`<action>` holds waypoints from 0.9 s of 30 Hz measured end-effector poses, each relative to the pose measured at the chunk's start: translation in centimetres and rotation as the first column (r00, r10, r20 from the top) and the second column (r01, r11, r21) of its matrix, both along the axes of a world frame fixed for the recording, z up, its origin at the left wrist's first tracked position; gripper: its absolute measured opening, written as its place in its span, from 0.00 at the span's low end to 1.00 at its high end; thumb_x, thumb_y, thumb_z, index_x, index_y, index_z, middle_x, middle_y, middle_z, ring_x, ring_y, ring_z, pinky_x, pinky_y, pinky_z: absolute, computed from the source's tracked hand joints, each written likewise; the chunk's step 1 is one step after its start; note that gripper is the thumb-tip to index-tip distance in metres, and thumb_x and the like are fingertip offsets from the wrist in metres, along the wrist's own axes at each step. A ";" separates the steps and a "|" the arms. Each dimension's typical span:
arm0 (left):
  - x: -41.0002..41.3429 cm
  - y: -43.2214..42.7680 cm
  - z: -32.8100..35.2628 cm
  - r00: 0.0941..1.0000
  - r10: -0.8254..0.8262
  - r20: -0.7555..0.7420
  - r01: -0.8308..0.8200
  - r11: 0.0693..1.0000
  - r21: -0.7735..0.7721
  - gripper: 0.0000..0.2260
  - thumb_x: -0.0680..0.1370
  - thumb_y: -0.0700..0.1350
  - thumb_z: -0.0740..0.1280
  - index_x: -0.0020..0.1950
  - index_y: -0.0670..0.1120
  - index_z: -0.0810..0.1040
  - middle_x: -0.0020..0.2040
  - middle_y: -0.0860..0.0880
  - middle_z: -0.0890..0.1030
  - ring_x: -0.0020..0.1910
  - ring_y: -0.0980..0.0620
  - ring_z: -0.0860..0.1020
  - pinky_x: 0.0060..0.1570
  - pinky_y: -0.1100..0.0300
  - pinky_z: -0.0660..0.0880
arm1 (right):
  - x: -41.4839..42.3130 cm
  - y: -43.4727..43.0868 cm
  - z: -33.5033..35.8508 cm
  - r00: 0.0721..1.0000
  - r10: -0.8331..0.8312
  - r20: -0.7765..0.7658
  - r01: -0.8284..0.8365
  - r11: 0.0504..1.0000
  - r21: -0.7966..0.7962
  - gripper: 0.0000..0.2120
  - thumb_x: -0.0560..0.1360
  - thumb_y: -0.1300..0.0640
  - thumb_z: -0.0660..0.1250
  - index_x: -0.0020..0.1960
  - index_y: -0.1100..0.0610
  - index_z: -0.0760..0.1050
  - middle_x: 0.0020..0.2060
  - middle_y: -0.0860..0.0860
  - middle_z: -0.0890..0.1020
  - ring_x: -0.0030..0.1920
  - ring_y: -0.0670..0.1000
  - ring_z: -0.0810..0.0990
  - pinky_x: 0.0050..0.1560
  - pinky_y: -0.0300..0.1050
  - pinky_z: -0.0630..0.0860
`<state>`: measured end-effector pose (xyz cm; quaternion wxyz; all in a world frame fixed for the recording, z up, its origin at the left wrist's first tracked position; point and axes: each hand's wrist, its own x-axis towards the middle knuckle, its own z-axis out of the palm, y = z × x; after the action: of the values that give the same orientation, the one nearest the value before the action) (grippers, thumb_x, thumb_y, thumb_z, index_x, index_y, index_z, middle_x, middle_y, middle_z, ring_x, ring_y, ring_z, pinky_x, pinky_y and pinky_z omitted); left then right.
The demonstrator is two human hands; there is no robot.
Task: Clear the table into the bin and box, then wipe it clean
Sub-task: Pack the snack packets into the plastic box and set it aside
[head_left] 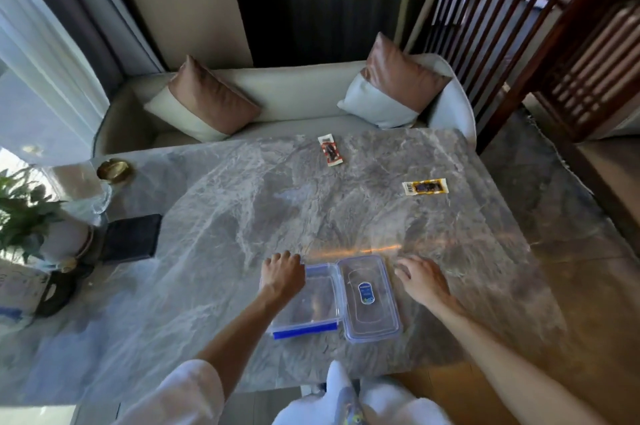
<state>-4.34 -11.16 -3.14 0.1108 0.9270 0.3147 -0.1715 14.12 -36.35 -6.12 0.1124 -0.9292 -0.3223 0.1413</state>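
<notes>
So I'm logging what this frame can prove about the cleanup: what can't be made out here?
All in the head view:
- Snack packets: print too small to read.
- Clear box: contents blurred; the left hand covers its far corner.
- Lid: label unreadable.
- Bin: out of frame.
- Right hand: table contact unclear.

Grey marble tabletop (242, 203). Near edge: clear plastic box (310, 300), open, its lid (369, 298) flat alongside, touching. Far side: two snack packets, red (330, 150) and yellow (424, 187), apart. Left: dark pad (132, 237), brass dish (114, 171).
</notes>
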 end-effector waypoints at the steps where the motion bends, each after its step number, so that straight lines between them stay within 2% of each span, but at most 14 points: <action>1: 1.6 0.2 0.7 0.999 -0.045 0.004 0.045 0.999 0.025 0.17 0.80 0.51 0.55 0.65 0.47 0.74 0.65 0.45 0.76 0.64 0.44 0.74 0.63 0.50 0.68 | 1.3 0.5 0.7 0.999 0.038 0.034 -0.038 0.999 -0.001 0.12 0.74 0.51 0.65 0.54 0.53 0.81 0.51 0.51 0.84 0.52 0.56 0.82 0.54 0.47 0.76; 4: 6.9 1.3 3.3 0.993 -0.116 0.034 0.113 0.989 0.096 0.17 0.80 0.51 0.56 0.65 0.47 0.75 0.65 0.45 0.76 0.64 0.43 0.74 0.63 0.49 0.68 | 6.2 2.3 3.6 0.991 0.095 0.091 -0.098 0.995 0.024 0.15 0.73 0.52 0.66 0.57 0.54 0.80 0.56 0.51 0.82 0.56 0.55 0.81 0.58 0.48 0.74; 7: 13.3 2.7 7.0 0.985 -0.132 0.110 0.111 0.978 0.178 0.17 0.80 0.51 0.57 0.64 0.47 0.75 0.64 0.45 0.77 0.63 0.43 0.75 0.62 0.50 0.69 | 11.9 4.5 7.1 0.987 0.107 0.119 -0.119 0.988 0.099 0.16 0.73 0.52 0.67 0.60 0.55 0.79 0.60 0.52 0.81 0.60 0.56 0.78 0.62 0.49 0.71; 13: 24.5 4.0 13.6 0.961 0.012 0.275 -0.080 0.968 0.236 0.14 0.79 0.48 0.57 0.58 0.47 0.77 0.60 0.44 0.80 0.60 0.42 0.77 0.59 0.50 0.71 | 23.0 8.7 13.4 0.965 0.214 0.150 -0.234 0.963 0.131 0.21 0.76 0.45 0.64 0.66 0.51 0.74 0.65 0.51 0.77 0.65 0.54 0.75 0.65 0.49 0.69; 16: 27.9 4.3 14.9 0.921 0.183 0.345 -0.241 0.961 0.133 0.13 0.78 0.48 0.57 0.58 0.47 0.76 0.59 0.42 0.80 0.59 0.39 0.78 0.55 0.49 0.73 | 27.3 11.4 15.3 0.948 0.267 0.174 -0.289 0.950 0.114 0.21 0.76 0.45 0.63 0.67 0.51 0.73 0.64 0.51 0.77 0.64 0.54 0.75 0.63 0.48 0.70; 19: 29.6 4.7 14.6 0.853 0.365 0.372 -0.396 0.918 0.008 0.12 0.78 0.46 0.57 0.59 0.44 0.73 0.59 0.39 0.79 0.58 0.38 0.78 0.52 0.49 0.73 | 30.0 15.1 16.1 0.943 0.309 0.126 -0.321 0.943 0.086 0.22 0.77 0.45 0.63 0.68 0.51 0.71 0.64 0.52 0.78 0.64 0.55 0.75 0.61 0.48 0.71; 23: 30.8 6.3 11.3 0.786 0.532 0.314 -0.526 0.843 -0.113 0.12 0.78 0.46 0.58 0.59 0.45 0.72 0.61 0.41 0.78 0.61 0.40 0.77 0.55 0.50 0.72 | 31.9 22.1 15.1 0.918 0.394 0.054 -0.395 0.919 0.007 0.22 0.77 0.46 0.63 0.69 0.49 0.70 0.66 0.52 0.76 0.65 0.55 0.75 0.61 0.49 0.72; 27: 32.1 8.2 5.6 0.715 0.666 0.212 -0.625 0.745 -0.232 0.11 0.79 0.46 0.58 0.60 0.44 0.71 0.61 0.42 0.78 0.62 0.41 0.76 0.58 0.50 0.72 | 32.9 28.9 11.9 0.912 0.410 -0.034 -0.411 0.911 -0.046 0.21 0.77 0.46 0.63 0.69 0.47 0.70 0.67 0.50 0.75 0.66 0.54 0.74 0.62 0.48 0.71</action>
<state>27.72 -2.96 2.51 0.2736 0.7623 0.5865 -0.0107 46.97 -7.47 5.75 0.0599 -0.8418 -0.5051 0.1809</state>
